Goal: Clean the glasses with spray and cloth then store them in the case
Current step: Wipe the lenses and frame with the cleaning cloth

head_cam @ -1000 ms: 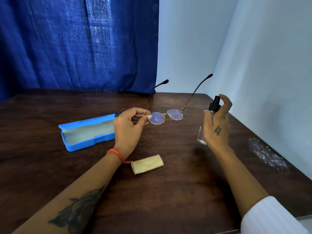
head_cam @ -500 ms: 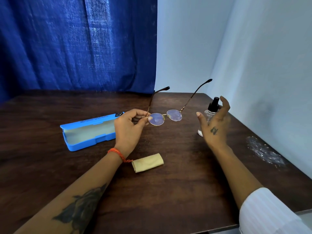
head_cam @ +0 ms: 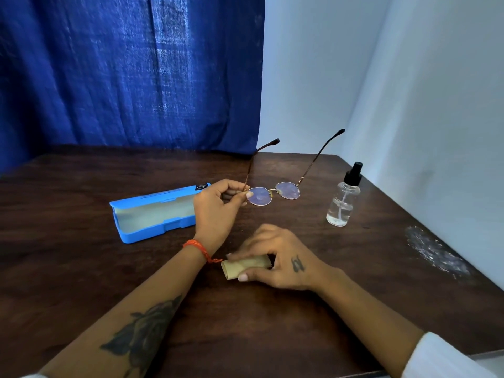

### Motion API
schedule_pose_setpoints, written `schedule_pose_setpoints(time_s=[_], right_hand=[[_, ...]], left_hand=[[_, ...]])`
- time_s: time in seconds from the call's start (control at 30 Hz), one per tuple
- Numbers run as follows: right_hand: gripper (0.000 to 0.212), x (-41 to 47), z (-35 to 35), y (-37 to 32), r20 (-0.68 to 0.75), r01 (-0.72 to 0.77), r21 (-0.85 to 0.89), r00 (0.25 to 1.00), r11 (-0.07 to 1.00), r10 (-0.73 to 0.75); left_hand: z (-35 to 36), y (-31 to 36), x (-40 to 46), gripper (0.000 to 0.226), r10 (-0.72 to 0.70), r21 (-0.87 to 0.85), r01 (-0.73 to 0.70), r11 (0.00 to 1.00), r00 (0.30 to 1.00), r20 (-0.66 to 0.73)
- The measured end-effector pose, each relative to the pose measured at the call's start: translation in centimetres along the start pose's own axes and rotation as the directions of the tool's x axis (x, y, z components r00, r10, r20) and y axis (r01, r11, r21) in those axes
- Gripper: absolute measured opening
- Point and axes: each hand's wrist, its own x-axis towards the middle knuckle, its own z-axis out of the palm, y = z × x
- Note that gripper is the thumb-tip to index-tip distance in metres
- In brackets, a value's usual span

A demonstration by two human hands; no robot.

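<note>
Folded cloth [head_cam: 245,267] pinched on table [head_cam: 272,336] by right hand [head_cam: 283,261], thumb and fingers closed around it. Glasses [head_cam: 274,192] held above table by left hand [head_cam: 218,205], gripped at hinge, temples open. Spray bottle [head_cam: 343,199] stood upright, ungripped, right of glasses. Open blue case [head_cam: 152,214] laid left.

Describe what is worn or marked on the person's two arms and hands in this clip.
The left hand is bare, with an orange thread bracelet at the wrist and a large dark tattoo on the forearm. The right hand is bare too, with a small dark tattoo on its back; a white ribbed sleeve covers that arm near the elbow. No rings or watch show.
</note>
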Motion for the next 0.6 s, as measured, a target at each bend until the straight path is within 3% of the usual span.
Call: schedule_pose_setpoints(time_s=[0.1,0.27,0.4,0.5,0.6], right_hand=[[0.026,-0.1,0.2,0.3,0.043,-0.04,0.0,0.998,0.999,0.04],[0.02,0.1,0.2,0.3,-0.002,-0.068,0.037,0.998,0.997,0.068],[0.02,0.1,-0.3,0.3,-0.131,-0.135,0.103,0.98,0.985,0.148],[0.021,0.8,-1.8,0.5,-0.408,-0.2,0.193,0.874,0.961,0.264],[0.018,2.3,-3.6,1.0,-0.649,-0.285,0.193,0.68,0.939,0.34]], left_hand=[[0.1,-0.2,0.1,0.016,-0.005,0.001,0.005,1.0,1.0,0.007],[0.0,-0.3,0.0,0.02,0.002,0.007,-0.002,1.0,1.0,0.009],[0.0,-0.3,0.1,0.015,-0.011,0.015,0.01,1.0,1.0,0.016],[-0.1,-0.4,0.1,0.01,0.004,0.061,-0.005,0.998,1.0,0.019],[-0.1,-0.5,0.0,0.011,0.001,0.076,-0.003,0.997,1.0,0.031]])
